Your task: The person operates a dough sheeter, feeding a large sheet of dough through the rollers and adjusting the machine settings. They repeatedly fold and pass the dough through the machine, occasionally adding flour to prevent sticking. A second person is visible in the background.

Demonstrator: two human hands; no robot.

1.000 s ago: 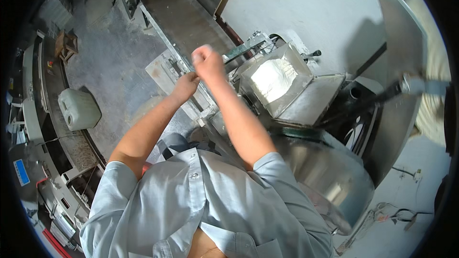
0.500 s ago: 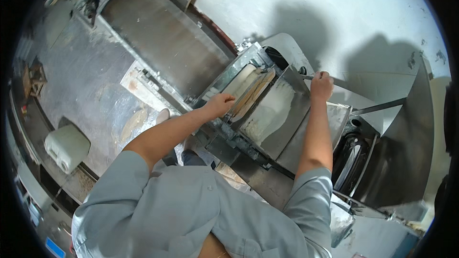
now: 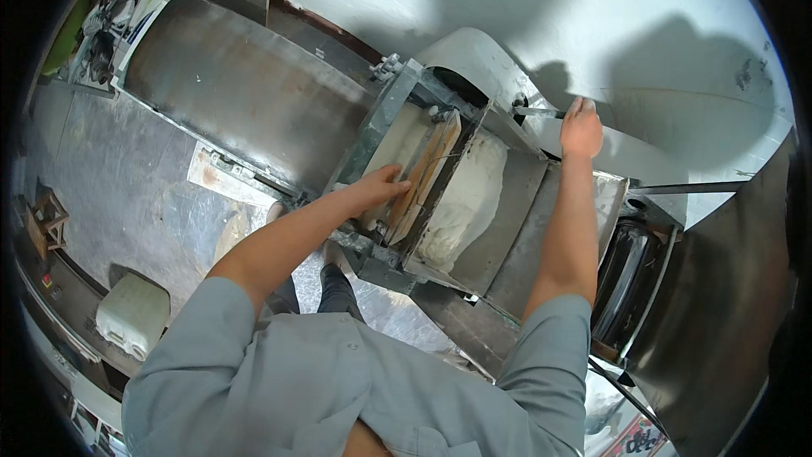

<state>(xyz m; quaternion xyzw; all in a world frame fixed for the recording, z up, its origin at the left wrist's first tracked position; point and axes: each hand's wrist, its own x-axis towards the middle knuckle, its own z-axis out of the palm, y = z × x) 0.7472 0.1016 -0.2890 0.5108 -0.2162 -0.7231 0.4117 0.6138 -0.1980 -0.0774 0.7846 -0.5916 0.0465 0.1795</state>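
— Since half a second earlier, what had shifted?

— Little. Both arms stayed stretched out over the metal dough machine (image 3: 507, 228); the left hand (image 3: 382, 186) had slid slightly along the wooden board (image 3: 425, 176), and the right hand (image 3: 580, 129) stayed up at the thin metal lever (image 3: 536, 112) on the far right side.

— How was the left hand set?

— Fingers lay loosely together, resting on the near edge of the board, touching it rather than clamping it. Whether the thumb hooked under the board, I could not tell.

— And the right hand?

— It was closed around the end of the lever, fingers curled over the rod, against the pale curved hood (image 3: 474, 59) of the machine.

— Where was the dough?

— The white dough (image 3: 468, 195) lay in the machine's sloping steel trough, just right of the board and between the two hands, touching the board's far side as far as I could see.

— What else was around?

— A long grey conveyor bed (image 3: 245, 101) ran off to the far left from the machine. Down on the floor to the near left sat a whitish plastic jerrycan (image 3: 133, 315). On the right stood a large steel mixing bowl (image 3: 727, 322) with a dark opening beside it. The person's grey shirt (image 3: 338, 389) filled the near edge.
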